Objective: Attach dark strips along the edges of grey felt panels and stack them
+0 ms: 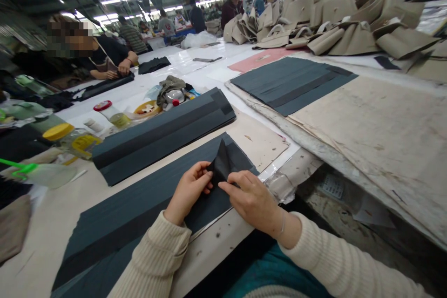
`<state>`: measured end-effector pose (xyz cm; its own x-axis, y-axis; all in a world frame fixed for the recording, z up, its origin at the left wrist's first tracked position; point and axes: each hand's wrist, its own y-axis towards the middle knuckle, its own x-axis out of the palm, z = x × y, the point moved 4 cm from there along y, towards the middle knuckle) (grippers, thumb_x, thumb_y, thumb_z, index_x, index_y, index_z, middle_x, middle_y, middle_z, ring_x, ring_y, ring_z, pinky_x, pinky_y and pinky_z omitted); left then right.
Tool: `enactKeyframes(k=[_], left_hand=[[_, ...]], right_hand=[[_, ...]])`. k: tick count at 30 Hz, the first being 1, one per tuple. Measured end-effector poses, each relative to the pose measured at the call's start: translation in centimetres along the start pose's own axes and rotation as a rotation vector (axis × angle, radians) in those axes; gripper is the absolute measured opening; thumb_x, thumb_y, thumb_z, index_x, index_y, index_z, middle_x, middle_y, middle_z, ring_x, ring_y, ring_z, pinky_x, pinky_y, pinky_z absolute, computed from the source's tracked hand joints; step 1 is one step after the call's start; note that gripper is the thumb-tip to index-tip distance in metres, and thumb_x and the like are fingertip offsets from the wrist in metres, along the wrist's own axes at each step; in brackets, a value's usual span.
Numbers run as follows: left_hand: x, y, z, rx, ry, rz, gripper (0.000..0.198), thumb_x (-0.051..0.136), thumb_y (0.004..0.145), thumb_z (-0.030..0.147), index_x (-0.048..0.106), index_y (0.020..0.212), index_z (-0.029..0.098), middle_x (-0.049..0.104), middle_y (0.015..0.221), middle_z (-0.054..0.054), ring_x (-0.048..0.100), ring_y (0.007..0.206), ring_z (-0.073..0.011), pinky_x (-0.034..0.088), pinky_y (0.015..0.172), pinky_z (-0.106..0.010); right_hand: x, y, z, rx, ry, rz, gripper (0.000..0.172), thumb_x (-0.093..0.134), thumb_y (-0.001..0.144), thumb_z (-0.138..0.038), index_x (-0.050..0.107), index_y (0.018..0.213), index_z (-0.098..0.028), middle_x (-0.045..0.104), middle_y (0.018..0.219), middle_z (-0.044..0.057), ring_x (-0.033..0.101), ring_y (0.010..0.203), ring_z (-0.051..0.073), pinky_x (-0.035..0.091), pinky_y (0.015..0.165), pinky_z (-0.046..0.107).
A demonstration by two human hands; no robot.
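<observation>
In front of me lies a long dark blue-grey fabric panel [139, 191] with a black strip [115, 237] running along it. Near its right end a small black fabric piece [220, 163] stands up, partly folded, between my two hands. My left hand [190, 188] pinches the left edge of that piece between thumb and fingers. On the other side, my right hand [249, 198] pinches its lower right edge. Just beyond lies a stack of similar dark panels [164, 135], also with a black strip.
Bottles with yellow lids [57, 131] and a squeeze bottle with a green nozzle [49, 174] stand at left. More dark panels [289, 84] lie on the board [380, 135] at right, near a heap of beige bags [331, 14]. A co-worker [108, 53] handles black fabric across the table.
</observation>
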<state>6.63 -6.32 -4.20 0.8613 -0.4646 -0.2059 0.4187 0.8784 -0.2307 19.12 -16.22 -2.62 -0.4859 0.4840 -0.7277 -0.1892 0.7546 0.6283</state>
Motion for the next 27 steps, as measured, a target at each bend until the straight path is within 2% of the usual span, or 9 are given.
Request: enactKeyframes(k=[8, 19, 21, 23, 27], left_hand=[[0.2, -0.2, 0.3, -0.011, 0.012, -0.02, 0.035, 0.058, 0.068, 0.033, 0.052, 0.097, 0.014, 0.05, 0.063, 0.004, 0.05, 0.053, -0.008, 0.039, 0.043, -0.017], [0.2, -0.3, 0.2, 0.038, 0.032, -0.018, 0.034, 0.057, 0.073, 0.036, 0.053, 0.1, 0.015, 0.054, 0.067, 0.002, 0.051, 0.055, -0.0087, 0.04, 0.045, -0.017], [0.3, -0.7, 0.8, 0.11, 0.056, -0.055, 0.033, 0.05, 0.079, 0.039, 0.053, 0.103, 0.016, 0.059, 0.075, -0.002, 0.056, 0.063, -0.0113, 0.044, 0.05, -0.02], [0.7, -1.1, 1.4, 0.238, 0.142, -0.109, 0.032, 0.044, 0.084, 0.039, 0.055, 0.105, 0.017, 0.063, 0.087, -0.006, 0.059, 0.078, -0.0151, 0.048, 0.065, -0.025], [2.3, -2.1, 2.3, 0.579, 0.515, -0.175, 0.03, 0.045, 0.085, 0.031, 0.056, 0.11, 0.02, 0.058, 0.113, -0.008, 0.05, 0.108, -0.0192, 0.038, 0.095, -0.035]], right_hand=[[-0.2, -0.4, 0.5, 0.065, 0.103, 0.03, 0.034, 0.042, 0.083, -0.011, 0.055, 0.113, -0.017, 0.052, 0.096, 0.009, 0.046, 0.087, 0.018, 0.044, 0.079, 0.033], [-0.5, -0.4, 0.5, 0.109, 0.165, 0.009, 0.033, 0.044, 0.086, -0.022, 0.051, 0.117, -0.017, 0.054, 0.097, 0.009, 0.049, 0.089, 0.019, 0.045, 0.079, 0.034], [-1.1, -0.6, 1.2, 0.165, 0.234, 0.015, 0.038, 0.043, 0.087, -0.028, 0.045, 0.123, -0.017, 0.055, 0.099, 0.009, 0.051, 0.09, 0.019, 0.045, 0.08, 0.033], [-1.9, -0.8, 2.4, 0.271, 0.297, 0.002, 0.041, 0.038, 0.089, -0.031, 0.038, 0.128, -0.017, 0.057, 0.096, 0.008, 0.054, 0.087, 0.017, 0.046, 0.078, 0.031], [-2.9, -1.2, 5.2, 0.515, 0.29, -0.097, 0.043, 0.031, 0.091, -0.035, 0.037, 0.129, -0.018, 0.061, 0.09, 0.006, 0.058, 0.083, 0.017, 0.046, 0.073, 0.028]])
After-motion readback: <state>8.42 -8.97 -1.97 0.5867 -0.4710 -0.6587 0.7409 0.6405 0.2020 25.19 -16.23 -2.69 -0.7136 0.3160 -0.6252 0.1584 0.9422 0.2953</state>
